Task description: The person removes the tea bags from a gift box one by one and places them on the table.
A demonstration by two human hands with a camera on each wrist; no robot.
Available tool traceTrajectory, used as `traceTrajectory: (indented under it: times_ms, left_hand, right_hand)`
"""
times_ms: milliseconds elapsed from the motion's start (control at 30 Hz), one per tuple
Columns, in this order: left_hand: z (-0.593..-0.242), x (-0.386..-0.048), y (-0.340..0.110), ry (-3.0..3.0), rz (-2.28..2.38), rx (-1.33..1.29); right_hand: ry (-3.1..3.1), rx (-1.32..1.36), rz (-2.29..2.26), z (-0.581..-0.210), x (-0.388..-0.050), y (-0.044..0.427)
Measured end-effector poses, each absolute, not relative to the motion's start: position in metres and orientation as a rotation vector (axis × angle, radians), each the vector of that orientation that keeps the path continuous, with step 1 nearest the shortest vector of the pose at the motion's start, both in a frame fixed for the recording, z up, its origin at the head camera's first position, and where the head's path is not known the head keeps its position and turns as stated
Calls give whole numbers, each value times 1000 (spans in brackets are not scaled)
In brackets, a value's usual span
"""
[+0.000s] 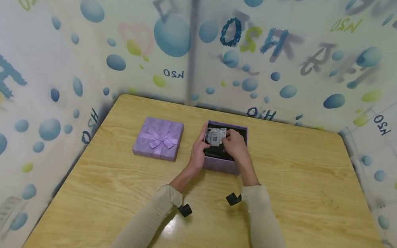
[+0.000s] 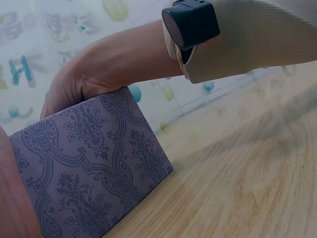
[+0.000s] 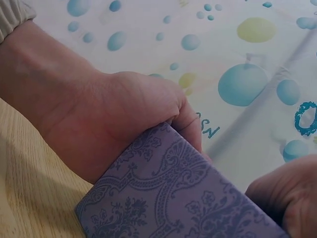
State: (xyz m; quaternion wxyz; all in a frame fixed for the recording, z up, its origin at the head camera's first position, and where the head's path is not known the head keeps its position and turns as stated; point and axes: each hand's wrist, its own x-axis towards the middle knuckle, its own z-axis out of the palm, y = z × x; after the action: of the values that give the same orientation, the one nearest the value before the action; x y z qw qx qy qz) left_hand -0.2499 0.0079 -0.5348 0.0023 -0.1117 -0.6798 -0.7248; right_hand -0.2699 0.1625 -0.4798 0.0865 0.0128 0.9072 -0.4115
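Observation:
A purple patterned box [image 1: 221, 165] with a dark inside stands uncovered on the table; its outer wall fills much of the left wrist view [image 2: 89, 163] and the right wrist view [image 3: 163, 193]. My left hand [image 1: 197, 152] holds the box's left side, thumb over the rim. Inside the box mouth, my right hand [image 1: 235, 144] pinches the edge of a small grey-and-white packet [image 1: 215, 137] with a dark square mark. In both wrist views the wall hides the packet and the right fingertips.
Left of the box lies a purple lid [image 1: 152, 132] with a ribbon bow [image 1: 161, 139]. The wooden table [image 1: 300, 181] meets a wall covering [image 1: 131, 77] with blue and green spots behind. Small black devices [image 1: 185, 210] sit at both wrists.

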Motion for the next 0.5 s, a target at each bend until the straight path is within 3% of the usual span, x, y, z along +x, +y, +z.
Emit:
traceTrajectory:
  times_ms: [500]
  left_hand:
    - [-537, -250, 9, -2085, -2314, -325]
  right_hand:
    - [2676, 57, -1557, -479, -269, 163]
